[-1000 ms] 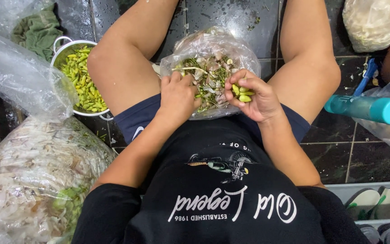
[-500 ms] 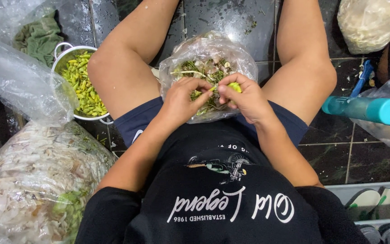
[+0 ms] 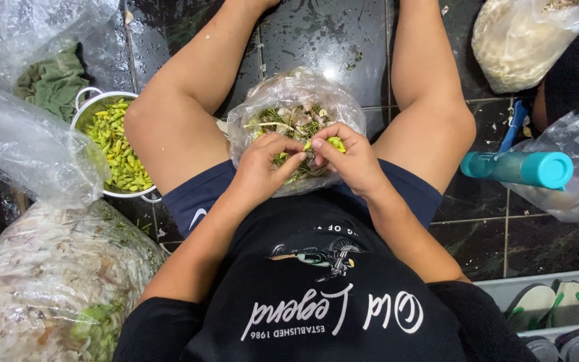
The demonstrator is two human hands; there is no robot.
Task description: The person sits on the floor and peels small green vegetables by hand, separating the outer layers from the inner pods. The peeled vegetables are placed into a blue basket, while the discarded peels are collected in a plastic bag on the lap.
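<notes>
I sit on a dark tiled floor with a clear plastic bag [image 3: 263,100] of green stems and scraps between my thighs. My right hand [image 3: 350,161] holds several small green chillies [image 3: 333,143] over the bag. My left hand [image 3: 266,164] meets it at the fingertips and pinches at one chilli there. A metal pot [image 3: 112,97] with several green chillies [image 3: 118,154] stands by my left knee.
A big clear bag of pale husks and greens [image 3: 41,281] lies at the lower left. A teal bottle [image 3: 517,169] lies on its side at the right beside more plastic bags [image 3: 524,40]. Sandals [image 3: 557,305] sit in a tray at the lower right.
My right hand, which was held apart with chillies in the palm, has come together with the left over the bag. Both hands now meet at the fingertips.
</notes>
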